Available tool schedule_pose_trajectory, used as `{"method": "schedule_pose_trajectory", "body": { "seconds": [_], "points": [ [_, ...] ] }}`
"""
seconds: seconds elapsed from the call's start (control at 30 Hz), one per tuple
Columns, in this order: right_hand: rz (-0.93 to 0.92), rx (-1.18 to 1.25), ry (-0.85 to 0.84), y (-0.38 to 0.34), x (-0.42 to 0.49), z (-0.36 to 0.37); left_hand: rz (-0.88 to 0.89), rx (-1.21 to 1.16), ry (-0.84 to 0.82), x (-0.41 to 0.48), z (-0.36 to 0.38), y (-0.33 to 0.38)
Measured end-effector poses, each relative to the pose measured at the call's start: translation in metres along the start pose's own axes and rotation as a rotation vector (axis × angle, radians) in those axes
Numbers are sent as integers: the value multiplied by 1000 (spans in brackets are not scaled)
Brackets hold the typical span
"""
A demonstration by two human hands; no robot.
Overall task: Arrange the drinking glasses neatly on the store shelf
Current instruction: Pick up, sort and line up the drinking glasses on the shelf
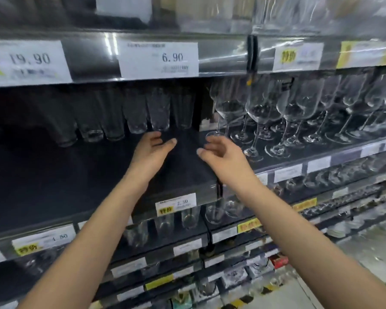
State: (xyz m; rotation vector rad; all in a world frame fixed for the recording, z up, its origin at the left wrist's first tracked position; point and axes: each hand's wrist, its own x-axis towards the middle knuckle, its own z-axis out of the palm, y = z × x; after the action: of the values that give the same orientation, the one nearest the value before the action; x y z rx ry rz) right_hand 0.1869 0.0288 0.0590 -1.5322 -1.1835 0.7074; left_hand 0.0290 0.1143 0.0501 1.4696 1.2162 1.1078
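My left hand [153, 148] and right hand [218, 150]: both spread wide, empty, over bare dark shelf [183, 172]. Tumblers [158, 112] in row at 12 o'clock, rear of shelf. Wine glasses [261, 112] at 2 o'clock: avoid stems. Grip tumbler low, slide forward, one per hand.

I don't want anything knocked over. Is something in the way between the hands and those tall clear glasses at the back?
Nothing visible. Only bare dark shelf lies between the open left hand, right hand and the row of tall clear tumblers. The stemmed wine glasses stand off to the right.

L hand [151, 150], R hand [221, 152]: empty, fingers loosely spread.
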Motion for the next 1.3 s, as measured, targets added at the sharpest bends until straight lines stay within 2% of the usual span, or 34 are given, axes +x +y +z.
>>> {"method": "schedule_pose_trajectory", "body": {
  "seconds": [0.1, 0.2, 0.33, 0.43, 0.67, 0.77, 0.93, 1.1, 1.3],
  "points": [
    [121, 43, -82, 10, 43, 15, -73, 15, 42, 26, 17, -9],
    [123, 57, -127, 30, 80, 32, -45, 99, 88, 48, 24, -23],
    [137, 152, -52, 43, 115, 49, 102, 214, 189, 73, 24, -39],
    [135, 228, -11, 43, 135, 61, 132, 245, 215, 89, 29, -43],
    [60, 56, 123, 48, 164, 79, 100, 262, 314, 116, 37, -44],
    [17, -23, 165, 48, 172, 83, 100, 256, 306, 126, 38, -47],
    [-46, -15, 212, 47, 180, 93, 120, 273, 317, 138, 39, -49],
    [-31, -33, 271, 46, 188, 99, 155, 334, 298, 148, 40, -52],
    [67, -82, 334, 45, 198, 103, 185, 342, 300, 158, 39, -55]
  ]
}}
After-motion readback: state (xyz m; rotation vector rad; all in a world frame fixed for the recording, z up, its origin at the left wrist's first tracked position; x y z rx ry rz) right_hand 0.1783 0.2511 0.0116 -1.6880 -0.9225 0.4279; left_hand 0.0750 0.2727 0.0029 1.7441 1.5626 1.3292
